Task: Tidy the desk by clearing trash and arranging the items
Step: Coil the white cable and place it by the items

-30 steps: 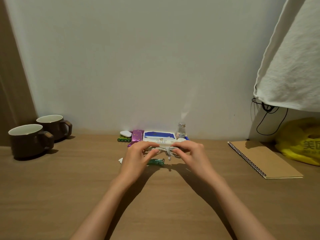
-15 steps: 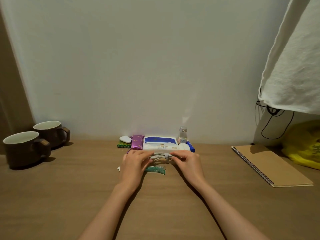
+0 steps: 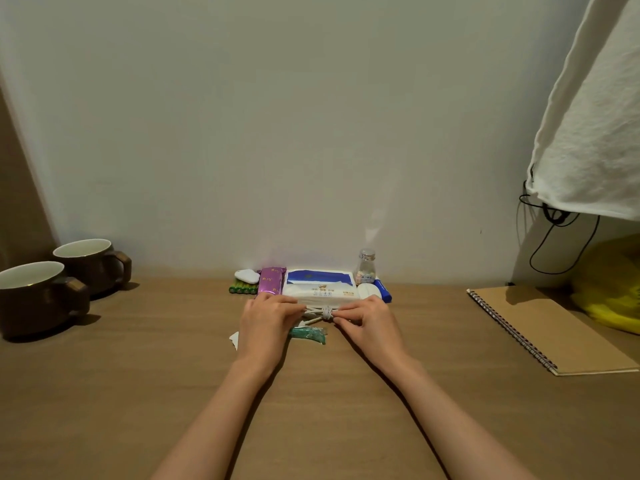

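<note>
A coiled white cable [image 3: 323, 312], tied round its middle, lies on the wooden desk [image 3: 173, 375] just in front of a white and blue tissue pack [image 3: 320, 287]. My left hand [image 3: 265, 323] holds the cable's left end and my right hand [image 3: 369, 322] pinches its right end. A teal wrapper [image 3: 308, 333] lies between my hands, nearer to me. A small white scrap [image 3: 234, 339] sticks out left of my left hand.
Against the wall stand a purple packet [image 3: 272, 280], green batteries [image 3: 242, 289] under a white case [image 3: 247, 276], a small glass bottle [image 3: 365, 267], a white round item [image 3: 369, 292] and a blue tube [image 3: 382, 289]. Two brown mugs [image 3: 45, 292] stand left; a spiral notebook [image 3: 550, 329] and yellow bag [image 3: 609, 292] lie right.
Both hands have carried the coiled cable away from me and set it down close against the tissue pack's front. The view has shifted slightly.
</note>
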The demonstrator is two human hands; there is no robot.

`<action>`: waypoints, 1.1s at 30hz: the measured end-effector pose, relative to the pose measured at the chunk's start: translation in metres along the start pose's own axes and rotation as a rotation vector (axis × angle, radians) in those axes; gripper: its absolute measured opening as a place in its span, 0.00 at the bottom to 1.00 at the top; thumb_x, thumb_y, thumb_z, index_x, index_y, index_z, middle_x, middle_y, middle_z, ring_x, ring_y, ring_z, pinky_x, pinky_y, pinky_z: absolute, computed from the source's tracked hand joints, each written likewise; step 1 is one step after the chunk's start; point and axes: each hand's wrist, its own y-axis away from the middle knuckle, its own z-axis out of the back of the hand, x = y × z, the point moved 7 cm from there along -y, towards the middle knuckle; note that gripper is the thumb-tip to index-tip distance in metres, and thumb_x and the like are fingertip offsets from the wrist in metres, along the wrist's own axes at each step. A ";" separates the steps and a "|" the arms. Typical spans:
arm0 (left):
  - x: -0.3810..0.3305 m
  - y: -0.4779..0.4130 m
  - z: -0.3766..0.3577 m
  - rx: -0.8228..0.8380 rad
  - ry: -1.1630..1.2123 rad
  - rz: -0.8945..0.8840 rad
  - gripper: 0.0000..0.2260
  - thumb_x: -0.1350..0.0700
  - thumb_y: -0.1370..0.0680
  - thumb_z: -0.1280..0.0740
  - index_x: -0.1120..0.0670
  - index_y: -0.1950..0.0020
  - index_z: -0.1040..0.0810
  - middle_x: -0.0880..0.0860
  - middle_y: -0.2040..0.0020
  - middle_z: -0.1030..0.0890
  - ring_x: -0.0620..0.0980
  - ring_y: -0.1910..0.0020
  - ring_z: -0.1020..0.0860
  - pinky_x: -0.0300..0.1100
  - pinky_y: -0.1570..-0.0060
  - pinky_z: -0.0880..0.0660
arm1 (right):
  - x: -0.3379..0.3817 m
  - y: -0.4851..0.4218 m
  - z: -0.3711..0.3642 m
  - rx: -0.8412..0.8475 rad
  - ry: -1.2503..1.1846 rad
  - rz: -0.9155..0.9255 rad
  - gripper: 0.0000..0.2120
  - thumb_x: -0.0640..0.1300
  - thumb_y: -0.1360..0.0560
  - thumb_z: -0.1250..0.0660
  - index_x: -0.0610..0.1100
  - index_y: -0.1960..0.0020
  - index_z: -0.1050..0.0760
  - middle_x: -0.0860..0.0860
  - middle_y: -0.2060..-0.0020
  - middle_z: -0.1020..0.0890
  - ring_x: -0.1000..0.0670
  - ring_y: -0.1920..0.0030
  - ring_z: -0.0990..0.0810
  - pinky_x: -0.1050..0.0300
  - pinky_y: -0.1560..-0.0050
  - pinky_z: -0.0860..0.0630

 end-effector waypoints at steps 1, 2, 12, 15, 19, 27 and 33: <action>0.001 0.000 0.000 -0.005 0.012 0.006 0.03 0.50 0.27 0.29 0.45 0.57 0.15 0.44 0.56 0.15 0.52 0.56 0.21 0.44 0.61 0.33 | 0.000 0.000 0.000 -0.009 0.003 0.001 0.09 0.50 0.26 0.30 0.52 0.47 0.17 0.57 0.50 0.16 0.53 0.49 0.27 0.59 0.50 0.28; 0.001 0.000 0.000 -0.008 0.027 0.014 0.03 0.51 0.27 0.28 0.45 0.56 0.15 0.44 0.55 0.15 0.52 0.55 0.21 0.44 0.60 0.33 | -0.001 -0.001 0.000 -0.017 0.008 0.002 0.09 0.49 0.27 0.30 0.51 0.47 0.17 0.57 0.50 0.15 0.53 0.50 0.26 0.59 0.51 0.28; 0.001 0.004 0.000 0.025 0.039 0.045 0.08 0.50 0.24 0.33 0.46 0.47 0.17 0.42 0.48 0.17 0.48 0.47 0.25 0.42 0.53 0.38 | 0.003 -0.003 0.000 -0.036 0.049 0.021 0.09 0.50 0.27 0.30 0.52 0.48 0.17 0.56 0.51 0.16 0.53 0.49 0.26 0.61 0.57 0.32; -0.001 0.009 0.008 0.003 0.037 0.011 0.09 0.52 0.24 0.33 0.47 0.45 0.18 0.43 0.49 0.17 0.48 0.48 0.25 0.42 0.54 0.38 | 0.007 0.003 0.008 -0.106 0.019 0.061 0.11 0.50 0.27 0.30 0.51 0.46 0.17 0.56 0.51 0.16 0.53 0.48 0.25 0.59 0.53 0.29; 0.007 0.012 0.022 0.002 0.042 0.020 0.10 0.56 0.25 0.31 0.47 0.46 0.17 0.45 0.50 0.17 0.51 0.49 0.24 0.43 0.55 0.39 | 0.024 0.013 0.014 -0.163 -0.051 0.143 0.10 0.51 0.28 0.29 0.51 0.48 0.17 0.56 0.54 0.16 0.52 0.51 0.26 0.57 0.53 0.28; 0.022 0.019 0.039 0.024 0.064 0.117 0.09 0.54 0.24 0.33 0.44 0.46 0.18 0.45 0.49 0.16 0.52 0.48 0.26 0.44 0.55 0.38 | 0.047 0.025 -0.008 0.024 0.007 0.207 0.13 0.52 0.26 0.32 0.54 0.43 0.20 0.57 0.52 0.17 0.56 0.53 0.34 0.56 0.48 0.33; 0.014 0.025 0.031 0.112 0.102 0.074 0.09 0.45 0.26 0.32 0.43 0.47 0.17 0.42 0.51 0.17 0.48 0.49 0.28 0.44 0.53 0.38 | 0.022 0.031 0.006 0.062 -0.056 0.073 0.11 0.49 0.26 0.32 0.53 0.44 0.19 0.57 0.52 0.17 0.55 0.51 0.29 0.58 0.48 0.30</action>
